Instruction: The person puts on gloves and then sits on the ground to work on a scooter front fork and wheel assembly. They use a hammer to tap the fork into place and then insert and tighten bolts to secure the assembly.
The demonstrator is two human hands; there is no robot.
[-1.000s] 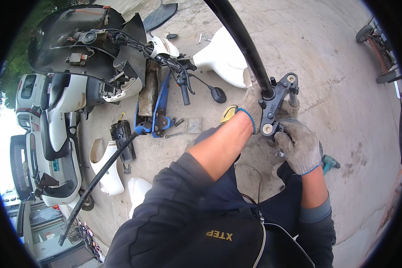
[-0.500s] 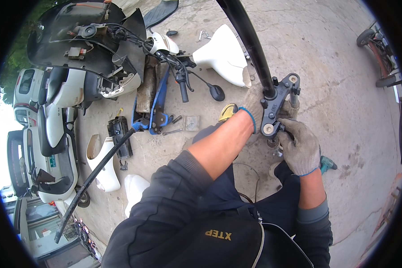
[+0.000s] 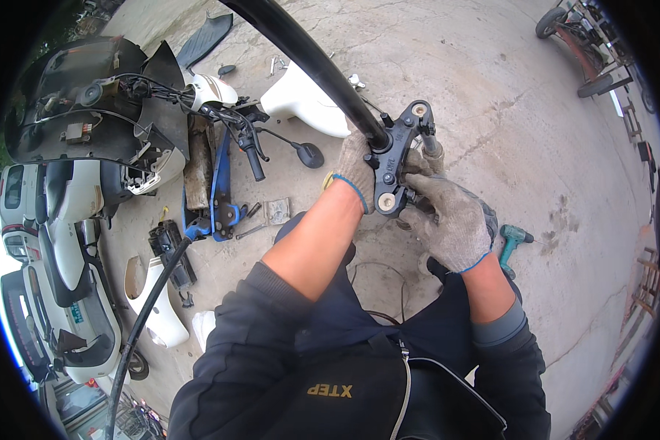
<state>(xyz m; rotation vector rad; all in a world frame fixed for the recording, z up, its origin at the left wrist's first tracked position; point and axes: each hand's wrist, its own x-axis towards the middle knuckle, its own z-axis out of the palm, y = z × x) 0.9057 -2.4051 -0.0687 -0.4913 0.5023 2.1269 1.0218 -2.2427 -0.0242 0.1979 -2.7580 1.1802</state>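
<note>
A black front fork (image 3: 399, 158) stands in front of me, its long steering tube (image 3: 308, 64) rising toward the upper left. The bolted clamp is turned toward me, and the fork legs run down beneath it, mostly out of sight. My left hand (image 3: 353, 174), in a grey knit glove, is wrapped round the fork at the clamp's left side; its fingertips are hidden. Against the near leg just under the clamp, my gloved right hand (image 3: 453, 224) has its fingers curled. Part of the other leg (image 3: 431, 143) shows beyond the clamp's right end.
A green cordless drill (image 3: 515, 248) lies right of my knee. A partly stripped white scooter (image 3: 110, 147) and a blue jack (image 3: 222, 187) are on the left. White panels (image 3: 303, 99), a mirror (image 3: 310, 155) and small bolts lie on the concrete. A wheeled frame (image 3: 583, 51) stands far right.
My view has swung to the right. My right hand has closed in under the clamp, covering the leg end that showed below it before. The left hand keeps its hold.
</note>
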